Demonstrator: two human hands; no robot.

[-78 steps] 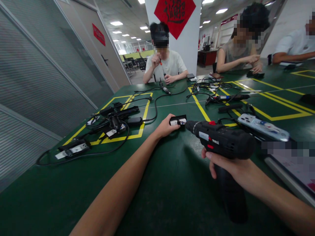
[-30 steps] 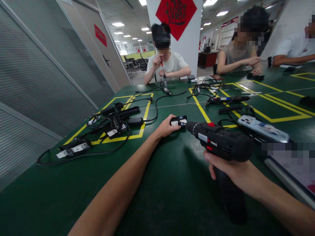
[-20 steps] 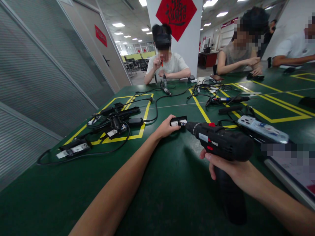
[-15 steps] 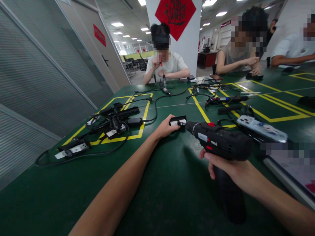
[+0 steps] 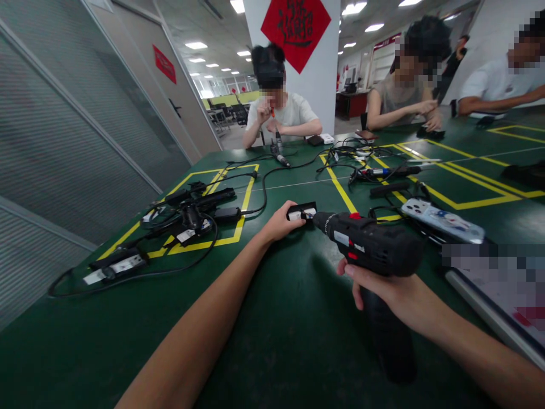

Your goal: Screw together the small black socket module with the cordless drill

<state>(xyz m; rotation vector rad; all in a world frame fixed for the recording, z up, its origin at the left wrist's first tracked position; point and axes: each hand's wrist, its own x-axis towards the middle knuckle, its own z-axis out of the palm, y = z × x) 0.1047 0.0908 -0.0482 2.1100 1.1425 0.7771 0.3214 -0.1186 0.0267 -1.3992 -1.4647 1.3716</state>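
Observation:
My left hand [image 5: 281, 220] grips a small black box-like part [image 5: 310, 207] by its left end, holding it at the table surface. White and metallic pieces show inside that part, too small to make out. In my right hand [image 5: 377, 279] is a black cordless drill [image 5: 370, 241] with red switches, its handle pointing down and its chuck aimed left. The drill's front end reaches the right side of the black part; whether a bit touches it I cannot tell.
A tangle of black devices and cables [image 5: 193, 210] lies left on the green table [image 5: 264, 318]. More cables and a pen-like electric screwdriver [image 5: 394, 172] lie to the right, behind a patterned phone-like object [image 5: 443, 220]. Several people [image 5: 283, 113] sit across the table.
The whole scene has slid slightly left in view as the camera turned. Both hands keep the same hold, and the drill stays against or near the black part.

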